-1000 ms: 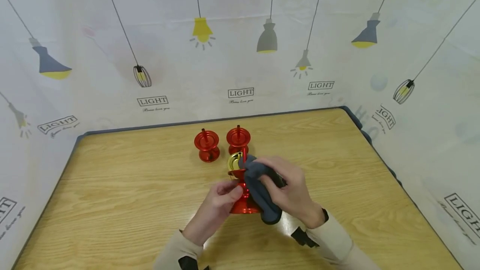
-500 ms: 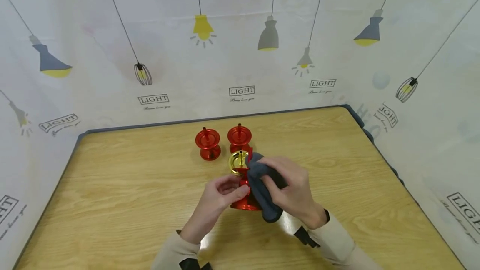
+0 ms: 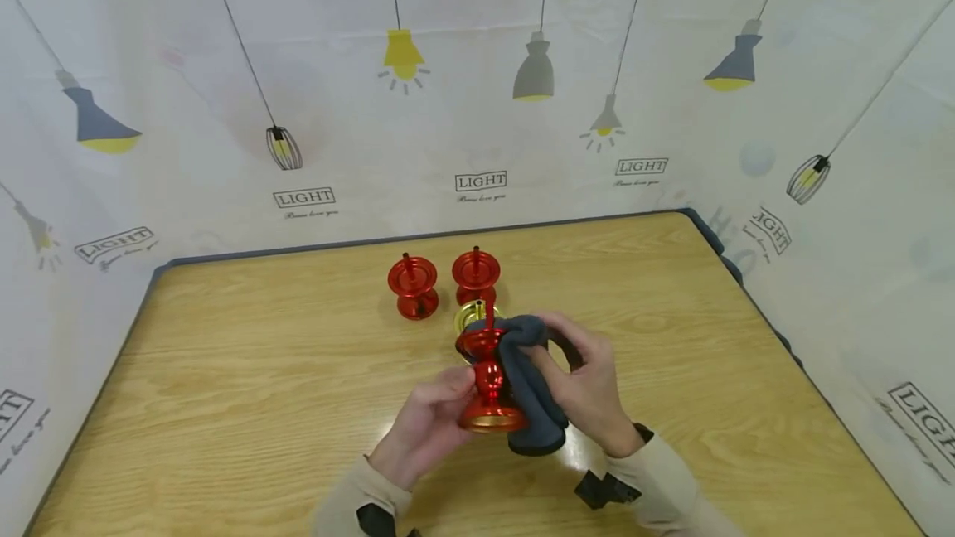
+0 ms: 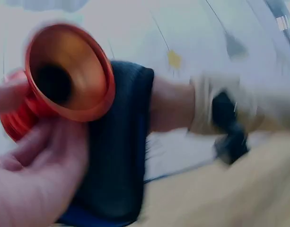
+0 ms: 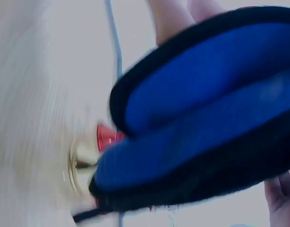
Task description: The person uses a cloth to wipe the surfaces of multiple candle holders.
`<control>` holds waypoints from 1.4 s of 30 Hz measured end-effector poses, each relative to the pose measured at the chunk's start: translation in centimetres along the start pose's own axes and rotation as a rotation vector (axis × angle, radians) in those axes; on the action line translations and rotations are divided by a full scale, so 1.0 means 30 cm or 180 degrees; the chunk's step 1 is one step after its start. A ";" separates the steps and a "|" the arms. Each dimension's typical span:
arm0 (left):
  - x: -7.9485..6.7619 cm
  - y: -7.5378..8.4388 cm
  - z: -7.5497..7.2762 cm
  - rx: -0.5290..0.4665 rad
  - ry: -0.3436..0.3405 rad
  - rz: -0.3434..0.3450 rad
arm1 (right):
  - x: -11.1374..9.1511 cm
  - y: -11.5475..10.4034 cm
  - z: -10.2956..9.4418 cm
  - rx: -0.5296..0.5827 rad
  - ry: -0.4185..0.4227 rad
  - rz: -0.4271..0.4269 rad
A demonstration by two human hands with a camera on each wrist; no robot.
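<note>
My left hand (image 3: 436, 421) grips a shiny red metal candle holder (image 3: 491, 379) by its stem, the spike pointing away and up. In the left wrist view its hollow, orange-gold base (image 4: 88, 61) faces the camera. My right hand (image 3: 591, 384) pinches a folded dark grey-blue cloth (image 3: 533, 392) against the holder's right side. The cloth wraps behind the cup and hangs down past the base. In the right wrist view the blue inner face of the cloth (image 5: 197, 113) fills much of the picture and hides most of the holder.
Two more red candle holders (image 3: 413, 278) stand upright farther back on the wooden table (image 3: 261, 388). A gold candle holder (image 3: 467, 317) stands just behind the held one, partly covered by it. A wall sheet printed with lamps (image 3: 343, 106) surrounds the table's far sides.
My left hand has rolled and tipped the red candle holder, so its base now shows toward me. The cloth in my right hand has shifted round the cup, its lower end slightly lower.
</note>
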State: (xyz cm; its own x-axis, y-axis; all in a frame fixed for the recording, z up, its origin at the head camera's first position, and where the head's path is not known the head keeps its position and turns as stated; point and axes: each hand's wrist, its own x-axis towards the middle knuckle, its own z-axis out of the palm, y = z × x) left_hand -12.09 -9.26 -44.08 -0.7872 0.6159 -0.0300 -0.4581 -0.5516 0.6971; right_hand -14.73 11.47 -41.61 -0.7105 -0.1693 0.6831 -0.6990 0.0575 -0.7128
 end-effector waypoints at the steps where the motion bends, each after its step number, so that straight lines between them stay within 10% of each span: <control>1: -0.002 0.006 0.007 0.0214 0.0082 0.0028 | -0.001 0.002 -0.003 -0.0112 -0.0011 -0.0084; 8: -0.005 0.043 0.059 0.1889 0.1087 0.0120 | 0.016 -0.012 -0.006 -0.0739 -0.0061 -0.0963; 17: -0.028 0.023 0.028 0.1011 0.0260 0.0704 | -0.019 -0.055 -0.021 0.0237 0.0392 -0.0384; 21: -0.039 0.064 0.031 0.1672 0.0624 0.1412 | -0.038 -0.104 -0.032 0.0479 0.0602 -0.0032; 27: -0.038 0.097 0.067 0.2628 0.0896 0.2131 | -0.067 -0.150 0.029 0.0412 0.0168 -0.0167; 34: -0.044 0.061 0.108 0.2653 0.0992 0.1891 | -0.092 -0.143 0.045 0.0367 0.0354 0.0543; 42: -0.051 0.066 0.085 0.2524 0.0586 0.1684 | -0.102 -0.115 0.022 0.0934 0.0525 0.1199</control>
State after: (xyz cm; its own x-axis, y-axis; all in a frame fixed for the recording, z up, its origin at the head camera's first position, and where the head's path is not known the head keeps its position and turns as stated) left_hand -10.72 -9.86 -40.84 -0.8947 0.2623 0.3615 0.3319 -0.1510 0.9311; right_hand -10.10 11.15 -41.34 -0.9290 -0.0309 0.3689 -0.3560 -0.1982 -0.9132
